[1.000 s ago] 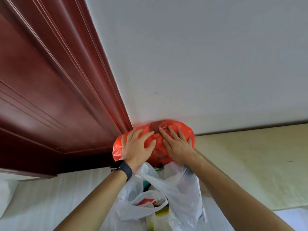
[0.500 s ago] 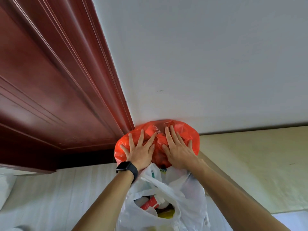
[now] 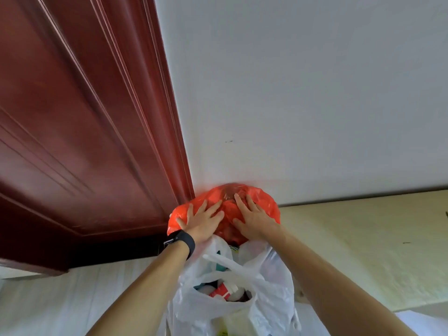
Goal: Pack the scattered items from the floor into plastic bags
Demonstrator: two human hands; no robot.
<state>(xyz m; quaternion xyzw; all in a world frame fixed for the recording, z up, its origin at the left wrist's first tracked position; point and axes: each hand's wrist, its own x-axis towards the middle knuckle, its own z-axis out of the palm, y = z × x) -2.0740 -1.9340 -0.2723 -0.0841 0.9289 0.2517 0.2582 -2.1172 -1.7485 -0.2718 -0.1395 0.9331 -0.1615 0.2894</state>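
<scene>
Red plastic bag (image 3: 265,204) at foot of white wall (image 3: 303,81), tucked into corner beside dark red door (image 3: 84,117); bulging, crumpled.

Left grip (image 3: 202,223): wide open, fingers straight and spread, palm pressed flat on left half of red plastic bag; nothing clasped. Black watch (image 3: 180,240) on that wrist.

Right grip (image 3: 254,219): likewise open, fingers straight, pressed flat on right half of same bag; nothing clasped. Strip of red plastic visible between the two grips.

White plastic bag (image 3: 266,301) just on near side of red one, between both forearms, far rim touching red bag's near edge. Mouth open, handles loose across top. Inside: red-and-white item (image 3: 221,291) among other packed things, too jumbled to name.

Pale yellow floor (image 3: 363,238) right of bags; pale plank floor (image 3: 60,299) left, below door.

Contents of red plastic bag hidden by plastic: cannot tell.
</scene>
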